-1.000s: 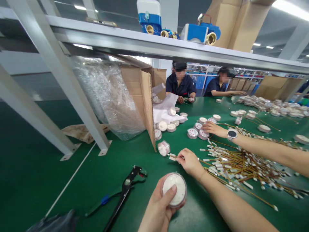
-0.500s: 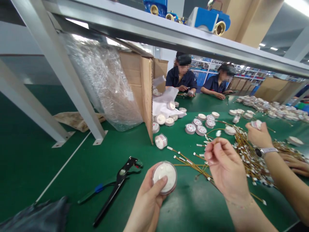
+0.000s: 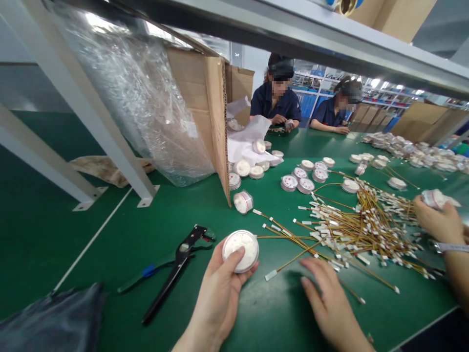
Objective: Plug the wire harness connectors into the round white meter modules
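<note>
My left hand (image 3: pixel 216 293) is closed around a round, clear-walled plastic module (image 3: pixel 246 244) with a white face, its thumb pressed on that face. A thin cable end seems to meet its right side; whether it is attached I cannot tell. Low over the green table, my right hand (image 3: pixel 328 300) has its thumb and fingers apart and holds nothing. Just beyond its fingertips lies a thin brown-yellow cable (image 3: pixel 293 260) with a white connector (image 3: pixel 271 275). A large heap of similar cables (image 3: pixel 351 230) spreads behind and to the right.
Black-handled pliers (image 3: pixel 178 266) lie at the left, beside a green-and-blue tool (image 3: pixel 146 271). A cardboard box (image 3: pixel 218 122) and several round modules (image 3: pixel 305 185) stand behind. A co-worker's hand (image 3: pixel 439 217) holds a module at the right. A shelf beam (image 3: pixel 293 36) crosses overhead.
My right hand has come down from a raised pinch on a cable and opened. My left hand has shifted slightly up and left with the module. The co-worker's hand has moved right; my view tilted down.
</note>
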`<state>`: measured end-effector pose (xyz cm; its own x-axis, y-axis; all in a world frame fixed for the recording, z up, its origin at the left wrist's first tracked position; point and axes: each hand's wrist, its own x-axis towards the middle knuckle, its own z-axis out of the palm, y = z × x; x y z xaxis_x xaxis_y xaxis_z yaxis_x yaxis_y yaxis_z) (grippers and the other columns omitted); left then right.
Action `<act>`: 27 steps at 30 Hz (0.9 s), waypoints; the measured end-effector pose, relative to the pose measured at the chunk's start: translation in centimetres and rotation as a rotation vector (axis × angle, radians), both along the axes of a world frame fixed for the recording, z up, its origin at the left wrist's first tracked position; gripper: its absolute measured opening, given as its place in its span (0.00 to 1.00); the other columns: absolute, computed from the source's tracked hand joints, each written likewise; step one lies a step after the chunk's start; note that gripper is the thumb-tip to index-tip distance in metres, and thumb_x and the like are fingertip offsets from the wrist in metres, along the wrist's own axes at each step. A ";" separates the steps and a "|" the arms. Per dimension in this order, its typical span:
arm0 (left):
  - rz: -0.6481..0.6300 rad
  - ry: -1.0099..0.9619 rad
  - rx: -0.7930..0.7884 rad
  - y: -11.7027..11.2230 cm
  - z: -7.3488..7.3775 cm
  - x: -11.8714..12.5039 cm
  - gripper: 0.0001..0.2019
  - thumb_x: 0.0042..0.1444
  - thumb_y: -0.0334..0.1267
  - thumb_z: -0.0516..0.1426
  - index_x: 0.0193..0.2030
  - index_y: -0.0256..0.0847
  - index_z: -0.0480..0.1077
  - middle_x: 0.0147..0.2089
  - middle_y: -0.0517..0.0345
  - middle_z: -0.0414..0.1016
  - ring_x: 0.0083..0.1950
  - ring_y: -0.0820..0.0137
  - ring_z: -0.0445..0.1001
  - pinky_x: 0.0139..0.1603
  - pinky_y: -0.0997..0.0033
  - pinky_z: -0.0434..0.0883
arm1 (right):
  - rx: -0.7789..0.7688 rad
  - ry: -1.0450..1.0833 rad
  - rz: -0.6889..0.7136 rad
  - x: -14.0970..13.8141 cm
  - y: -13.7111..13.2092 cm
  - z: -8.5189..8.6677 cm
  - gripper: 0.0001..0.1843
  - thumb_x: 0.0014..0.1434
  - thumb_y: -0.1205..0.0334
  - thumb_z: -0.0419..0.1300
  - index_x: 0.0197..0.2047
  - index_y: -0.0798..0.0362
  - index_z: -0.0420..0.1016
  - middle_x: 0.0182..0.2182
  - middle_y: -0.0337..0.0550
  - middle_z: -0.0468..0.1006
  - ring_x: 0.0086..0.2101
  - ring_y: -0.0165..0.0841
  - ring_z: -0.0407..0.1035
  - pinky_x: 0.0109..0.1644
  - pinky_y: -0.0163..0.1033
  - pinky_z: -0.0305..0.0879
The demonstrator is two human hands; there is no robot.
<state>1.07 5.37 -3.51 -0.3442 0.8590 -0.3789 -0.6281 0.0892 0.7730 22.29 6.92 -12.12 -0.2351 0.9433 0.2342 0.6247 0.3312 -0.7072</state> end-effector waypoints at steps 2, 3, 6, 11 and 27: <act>-0.029 0.002 0.007 -0.1 0.1 0.2 0.20 0.53 0.35 0.60 0.53 0.40 0.64 0.51 0.48 0.72 0.48 0.61 0.72 0.43 0.61 0.74 | 0.046 -0.166 0.253 -1.7 0.2 0.8 0.21 0.62 0.65 0.51 0.58 0.44 0.62 0.56 0.44 0.65 0.56 0.40 0.57 0.60 0.50 0.57; -0.049 0.001 0.013 -0.2 0.2 0.3 0.20 0.53 0.35 0.60 0.53 0.40 0.64 0.51 0.48 0.71 0.49 0.61 0.71 0.44 0.61 0.73 | 0.070 -0.237 0.299 -2.5 0.5 1.1 0.22 0.61 0.68 0.52 0.59 0.46 0.63 0.56 0.45 0.65 0.56 0.41 0.56 0.61 0.51 0.56; -0.107 -0.012 0.032 -0.5 0.7 0.3 0.20 0.54 0.35 0.59 0.54 0.39 0.64 0.53 0.46 0.70 0.51 0.58 0.70 0.45 0.59 0.73 | 0.107 -0.343 0.329 -4.2 1.9 1.0 0.16 0.59 0.71 0.55 0.50 0.50 0.71 0.52 0.45 0.70 0.52 0.42 0.60 0.59 0.52 0.57; -0.171 -0.133 0.099 -1.0 1.0 0.1 0.21 0.55 0.36 0.57 0.56 0.39 0.62 0.55 0.44 0.69 0.54 0.52 0.69 0.47 0.55 0.72 | 0.145 -0.278 0.352 -3.7 2.9 -0.1 0.08 0.63 0.69 0.50 0.37 0.53 0.71 0.39 0.44 0.74 0.41 0.37 0.65 0.48 0.47 0.66; -0.295 -0.209 0.212 -2.0 1.9 0.5 0.20 0.60 0.38 0.51 0.58 0.39 0.58 0.58 0.41 0.65 0.58 0.44 0.64 0.48 0.52 0.71 | 1.012 0.138 0.217 -3.0 -0.2 10.8 0.04 0.57 0.76 0.58 0.34 0.59 0.69 0.30 0.43 0.71 0.31 0.29 0.66 0.32 0.37 0.66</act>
<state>1.61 3.34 -1.59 -0.0063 0.9758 -0.2187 -0.7449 0.1414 0.6521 19.25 6.74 -1.28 -0.2872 0.2325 0.9292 0.4157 0.9042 -0.0978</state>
